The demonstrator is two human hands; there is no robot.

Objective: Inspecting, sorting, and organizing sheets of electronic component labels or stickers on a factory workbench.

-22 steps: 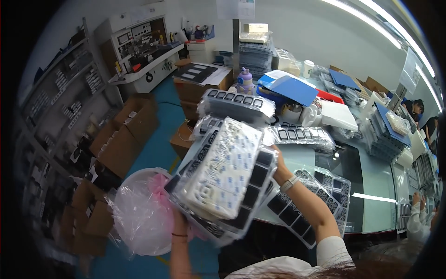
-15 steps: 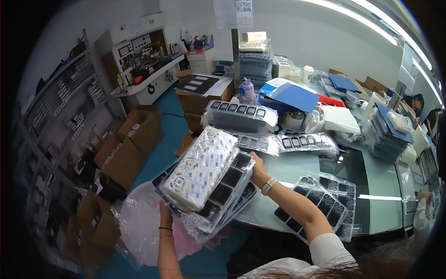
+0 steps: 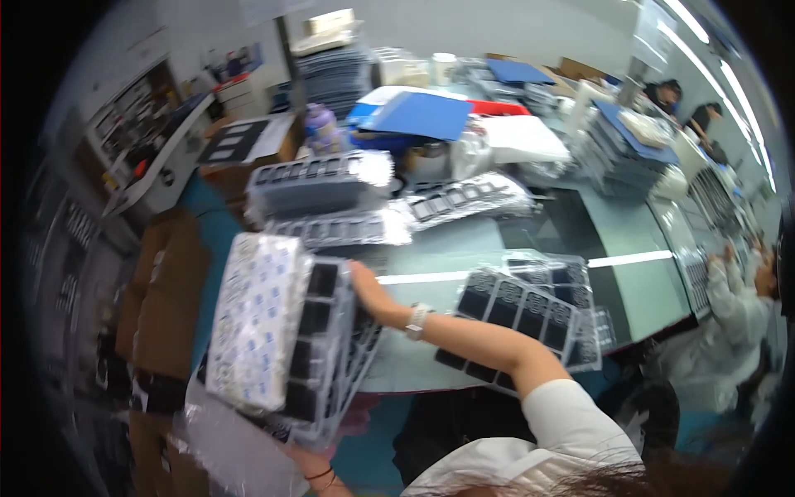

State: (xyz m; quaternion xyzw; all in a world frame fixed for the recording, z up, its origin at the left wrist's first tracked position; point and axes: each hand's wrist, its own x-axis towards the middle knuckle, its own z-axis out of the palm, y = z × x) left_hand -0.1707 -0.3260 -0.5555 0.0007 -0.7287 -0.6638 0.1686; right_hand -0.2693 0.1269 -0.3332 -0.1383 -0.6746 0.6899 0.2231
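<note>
Between my two hands is a stack of clear plastic trays (image 3: 319, 331) with black rectangular pieces in them. A plastic-wrapped pack (image 3: 257, 323), white with blue print, lies on top of it. My right hand (image 3: 374, 296), with a watch on the wrist, grips the stack's far right side, its fingers partly hidden. My left hand (image 3: 308, 458) is under the near end, where the stack hides its fingers. The stack is tilted at the left edge of the glass-topped table (image 3: 422, 364). Right of it, flat sheets with black panels (image 3: 517, 319) overlap on the glass.
Bagged stacks of trays (image 3: 319, 186) stand along the table's far left, near a purple bottle (image 3: 321, 128). Blue boards (image 3: 422, 114) and a red tray (image 3: 498, 108) lie behind. Cardboard boxes (image 3: 161, 306) stand on the floor at left. A co-worker in white (image 3: 720, 331) sits at right.
The view has swung to the right, so the table and its contents appear farther left. The tray stack, held in both hands, now points more nearly straight away from me.
</note>
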